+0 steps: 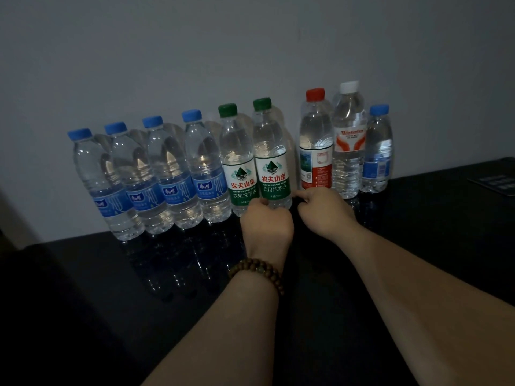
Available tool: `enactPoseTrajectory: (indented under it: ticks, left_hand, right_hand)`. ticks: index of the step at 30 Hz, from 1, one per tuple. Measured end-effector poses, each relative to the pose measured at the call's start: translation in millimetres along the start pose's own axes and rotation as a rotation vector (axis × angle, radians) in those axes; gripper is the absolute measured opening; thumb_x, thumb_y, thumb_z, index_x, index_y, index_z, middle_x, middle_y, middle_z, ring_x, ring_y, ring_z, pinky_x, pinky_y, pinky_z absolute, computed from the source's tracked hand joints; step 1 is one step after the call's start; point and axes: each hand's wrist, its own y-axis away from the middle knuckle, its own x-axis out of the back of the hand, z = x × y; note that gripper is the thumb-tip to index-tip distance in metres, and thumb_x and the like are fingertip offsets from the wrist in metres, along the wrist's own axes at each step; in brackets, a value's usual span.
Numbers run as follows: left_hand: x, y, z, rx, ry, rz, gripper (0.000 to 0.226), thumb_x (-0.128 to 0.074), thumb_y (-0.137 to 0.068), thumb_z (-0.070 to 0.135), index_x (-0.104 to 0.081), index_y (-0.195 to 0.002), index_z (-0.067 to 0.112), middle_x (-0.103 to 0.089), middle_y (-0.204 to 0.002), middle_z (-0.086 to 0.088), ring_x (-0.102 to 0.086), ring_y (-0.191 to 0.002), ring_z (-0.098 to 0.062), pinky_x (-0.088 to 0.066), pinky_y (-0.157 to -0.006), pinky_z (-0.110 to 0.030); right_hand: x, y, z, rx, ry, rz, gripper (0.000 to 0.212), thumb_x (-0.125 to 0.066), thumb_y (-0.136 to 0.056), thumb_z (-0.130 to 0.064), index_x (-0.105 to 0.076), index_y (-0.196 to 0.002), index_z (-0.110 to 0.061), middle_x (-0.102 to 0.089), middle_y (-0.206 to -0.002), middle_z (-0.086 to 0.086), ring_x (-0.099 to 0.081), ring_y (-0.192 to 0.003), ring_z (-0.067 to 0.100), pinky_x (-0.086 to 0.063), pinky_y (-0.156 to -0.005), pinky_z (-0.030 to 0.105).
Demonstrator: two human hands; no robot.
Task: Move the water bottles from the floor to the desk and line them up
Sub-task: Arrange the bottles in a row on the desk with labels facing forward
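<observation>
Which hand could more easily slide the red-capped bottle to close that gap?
Probably the right hand: it sits by the red-capped bottle's base, while the left hand holds a green-capped bottle.

Setting: a dim indoor room, consistent with a home or small office; the exact type cannot be determined.

Indicators:
- A glossy black desk (pixel 432 207) spans 3 to 9 o'clock and abuts a plain pale wall (pixel 250 51) at 12 o'clock.
- Retail-labelled water bottles (pixel 170 174) stand in a row along the wall from 10 to 1 o'clock. The right green-capped bottle (pixel 271 174) bears a printed Chinese drinking-water label.
- A dark printed card (pixel 498 185) lies flat on the desk at 3 o'clock.
</observation>
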Motion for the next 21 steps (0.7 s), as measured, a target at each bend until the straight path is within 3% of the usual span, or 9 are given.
enactPoseTrajectory:
  ticks: [3, 6, 9, 13, 17, 21]
  left_hand:
    - [-0.2, -1.8, 0.0, 0.044, 0.052, 0.075, 0.015, -0.057, -0.091, 0.016, -0.061, -0.105, 0.020, -0.057, -0.099, 0.004, -0.052, -0.077, -0.009, -0.040, -0.060, -0.021]
    - [1.3, -1.9, 2.2, 0.104, 0.126, 0.165, 0.006, -0.055, -0.093, 0.017, -0.058, -0.096, 0.021, -0.062, -0.099, 0.000, -0.054, -0.074, -0.008, -0.040, -0.053, -0.021]
    - [3.1, -1.2, 3.9, 0.139, 0.197, 0.202, 0.010, -0.054, -0.091, 0.015, -0.054, -0.099, 0.021, -0.064, -0.104, -0.003, -0.064, -0.087, -0.021, -0.055, -0.070, -0.032]
    - [4.0, 0.1, 4.9, 0.149, 0.220, 0.204, 0.022, -0.057, -0.090, 0.011, -0.054, -0.110, 0.018, -0.061, -0.119, -0.007, -0.063, -0.102, -0.026, -0.057, -0.089, -0.041]
    - [4.3, 0.9, 6.3, 0.141, 0.234, 0.188, 0.034, -0.057, -0.091, 0.008, -0.049, -0.122, 0.017, -0.057, -0.129, -0.009, -0.062, -0.107, -0.028, -0.056, -0.094, -0.044]
    - [5.1, 2.0, 5.8, 0.120, 0.232, 0.164, 0.040, -0.058, -0.089, 0.009, -0.046, -0.126, 0.017, -0.057, -0.130, -0.010, -0.062, -0.108, -0.028, -0.056, -0.093, -0.044]
  right_hand:
    - [-0.4, 0.9, -0.9, -0.011, -0.044, 0.076, 0.016, -0.057, -0.086, -0.032, -0.073, -0.085, -0.037, -0.073, -0.100, -0.007, -0.065, -0.088, 0.018, -0.057, -0.077, 0.036]
    - [-1.7, 2.1, -0.5, 0.034, 0.012, 0.096, 0.018, -0.064, -0.086, -0.040, -0.062, -0.069, -0.036, -0.063, -0.074, -0.016, -0.061, -0.073, 0.009, -0.049, -0.061, 0.028]
    - [-1.4, 5.6, -1.9, 0.128, 0.054, 0.049, 0.014, -0.068, -0.088, -0.042, -0.064, -0.077, -0.035, -0.062, -0.071, -0.016, -0.060, -0.071, 0.005, -0.050, -0.061, 0.029]
    - [0.7, 8.5, -5.3, 0.278, 0.035, 0.012, 0.006, -0.069, -0.092, -0.038, -0.072, -0.092, -0.033, -0.062, -0.092, -0.015, -0.060, -0.085, 0.007, -0.056, -0.077, 0.039]
    - [0.5, 8.1, -5.1, 0.329, 0.012, 0.010, 0.021, -0.064, -0.096, -0.036, -0.073, -0.115, -0.036, -0.060, -0.110, -0.012, -0.058, -0.102, 0.009, -0.052, -0.093, 0.039]
    - [-2.8, 5.9, -2.6, 0.307, -0.002, -0.010, 0.025, -0.062, -0.098, -0.041, -0.069, -0.122, -0.042, -0.050, -0.112, -0.016, -0.053, -0.105, 0.007, -0.049, -0.095, 0.036]
